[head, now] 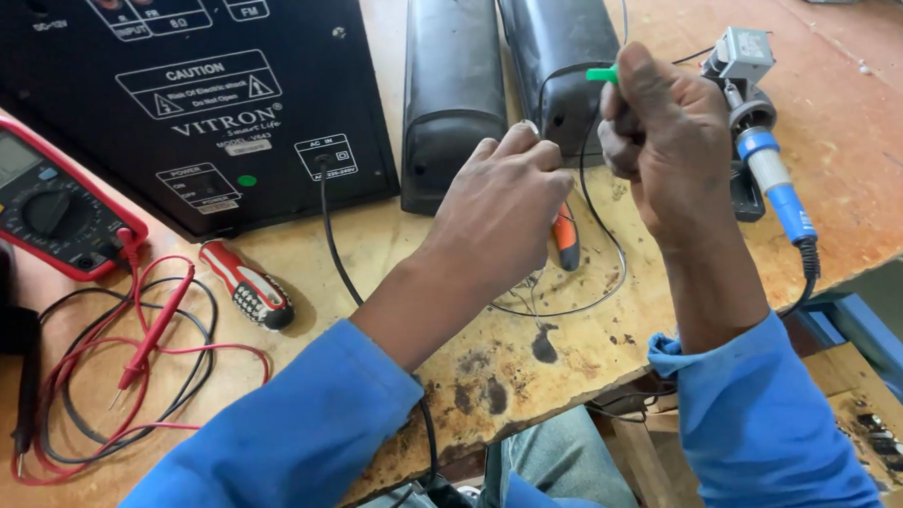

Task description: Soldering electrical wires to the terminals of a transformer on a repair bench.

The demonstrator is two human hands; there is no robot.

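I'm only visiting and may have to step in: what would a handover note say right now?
Left hand: fingertips pinch a thin black wire over the bench.
Right hand: closed on a small green-tipped tool, raised beside the left.
The wire loops on the scorched wooden bench. Blue soldering iron sits on its stand, right; multimeter far left.
Done: wire in hand. No joint visible yet.

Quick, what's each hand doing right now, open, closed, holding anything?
Left hand: closed, fingertips pinching a thin wire.
Right hand: closed in a fist around a small green-tipped tool.
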